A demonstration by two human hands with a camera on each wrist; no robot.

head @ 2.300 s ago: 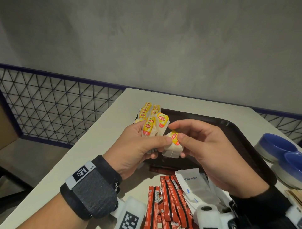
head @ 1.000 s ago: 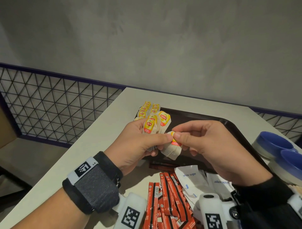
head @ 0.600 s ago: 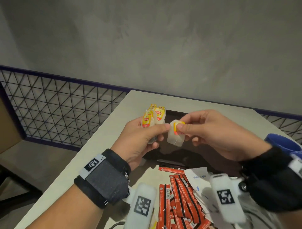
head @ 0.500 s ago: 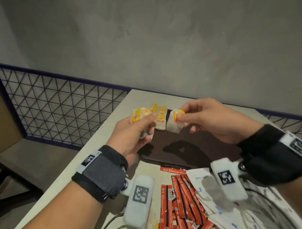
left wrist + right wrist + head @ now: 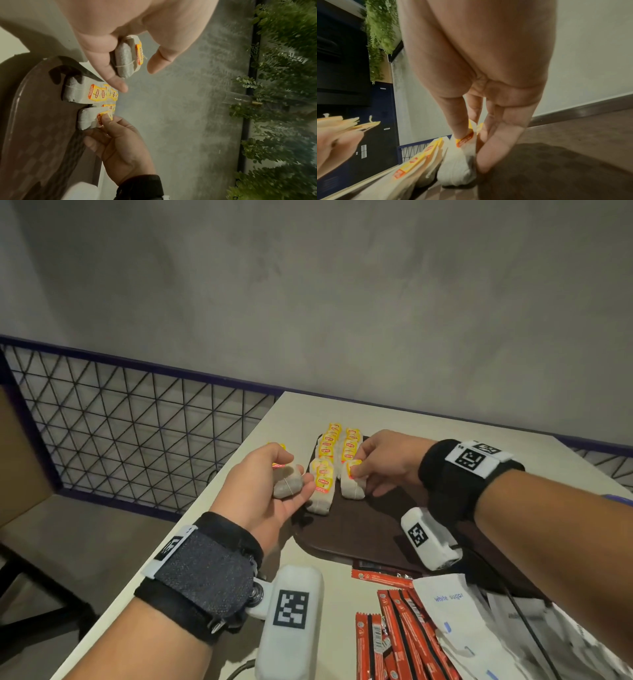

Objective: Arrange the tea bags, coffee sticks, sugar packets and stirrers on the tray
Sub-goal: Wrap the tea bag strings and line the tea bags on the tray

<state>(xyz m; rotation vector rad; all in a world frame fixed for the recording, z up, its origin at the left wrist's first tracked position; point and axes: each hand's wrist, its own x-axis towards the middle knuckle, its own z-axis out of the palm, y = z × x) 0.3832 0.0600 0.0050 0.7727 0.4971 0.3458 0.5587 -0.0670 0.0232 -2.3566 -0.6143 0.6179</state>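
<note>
Right hand [image 5: 383, 463] pinches tea bag [image 5: 352, 486] (on tray [image 5: 363, 529])

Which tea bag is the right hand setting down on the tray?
The front tea bag of the right-hand row, pinched by the right hand; the others lie untouched.

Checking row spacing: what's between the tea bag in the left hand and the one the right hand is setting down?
Head view: the left row's front tea bag stands on the tray between them.
</note>
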